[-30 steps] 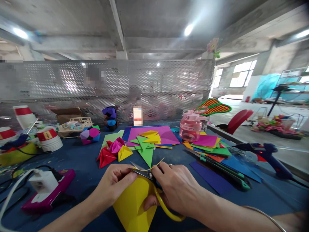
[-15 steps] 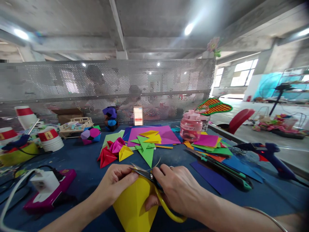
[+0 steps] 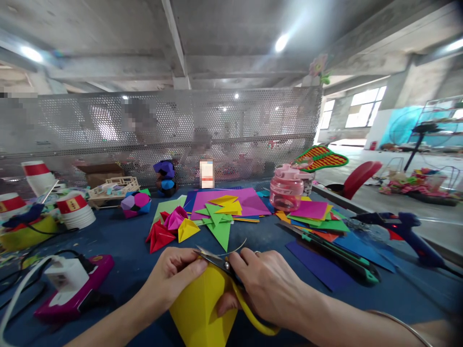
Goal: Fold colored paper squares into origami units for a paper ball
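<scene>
Pinched in my left hand [image 3: 179,274] is the upper edge of a folded yellow sheet of paper [image 3: 204,308], which hangs toward me. My right hand [image 3: 265,279] grips yellow-handled scissors [image 3: 253,315], with its thumb through a handle loop. The scissor blades lie across the paper's top edge, their tips beside my left fingertips. A thin curled strip of paper [image 3: 237,248] rises from the blades. Just beyond sit folded green paper points [image 3: 219,226] and red, magenta and yellow folded pieces [image 3: 162,235].
Right of my hands lie a green-and-black utility knife [image 3: 336,255], paper sheets [image 3: 311,212] and a glue gun [image 3: 408,236]. A pink bottle [image 3: 286,190] stands behind them. At left are a purple power strip [image 3: 77,289] and paper cups [image 3: 74,209]. A perforated metal screen [image 3: 235,115] closes off the back.
The thin strip at the blades has grown longer and reaches further right. Both hands, the scissors and the yellow paper stay nearly in place.
</scene>
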{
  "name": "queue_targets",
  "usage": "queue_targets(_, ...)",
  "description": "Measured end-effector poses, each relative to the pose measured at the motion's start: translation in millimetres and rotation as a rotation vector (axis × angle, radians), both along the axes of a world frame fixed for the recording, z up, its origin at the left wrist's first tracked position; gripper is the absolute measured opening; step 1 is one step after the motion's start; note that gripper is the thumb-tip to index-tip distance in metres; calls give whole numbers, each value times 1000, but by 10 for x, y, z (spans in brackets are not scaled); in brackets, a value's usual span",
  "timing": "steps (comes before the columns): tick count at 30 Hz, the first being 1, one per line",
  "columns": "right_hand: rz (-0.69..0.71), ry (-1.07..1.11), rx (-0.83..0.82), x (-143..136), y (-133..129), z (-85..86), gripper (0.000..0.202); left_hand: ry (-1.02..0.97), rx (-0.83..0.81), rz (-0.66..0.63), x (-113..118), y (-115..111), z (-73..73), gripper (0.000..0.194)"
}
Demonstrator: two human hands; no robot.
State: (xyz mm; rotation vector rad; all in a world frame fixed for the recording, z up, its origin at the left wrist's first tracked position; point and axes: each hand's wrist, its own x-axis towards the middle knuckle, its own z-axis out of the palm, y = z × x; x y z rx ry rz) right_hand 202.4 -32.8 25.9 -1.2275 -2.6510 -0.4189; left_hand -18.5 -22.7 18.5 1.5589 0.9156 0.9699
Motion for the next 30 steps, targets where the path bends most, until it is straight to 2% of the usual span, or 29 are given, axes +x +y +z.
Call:
queue_targets(8, 20, 4, 19, 10, 31, -30, 16, 1, -7, 15, 5, 14, -23, 39)
queue_targets(18, 12, -2, 49, 21, 30, -50, 8, 9, -17, 12, -3, 22, -20, 37)
queue_targets(24, 25, 30, -6, 32, 44, 12, 7, -28, -77, 17, -2, 17, -13, 37)
queue_targets(27, -69, 86, -70, 87, 69, 119, 23, -86, -128, 28, -17, 39, 0, 35)
queue_targets(30, -295, 95, -45, 216, 187, 243, 37, -169, -177, 65, -38, 98, 26, 29)
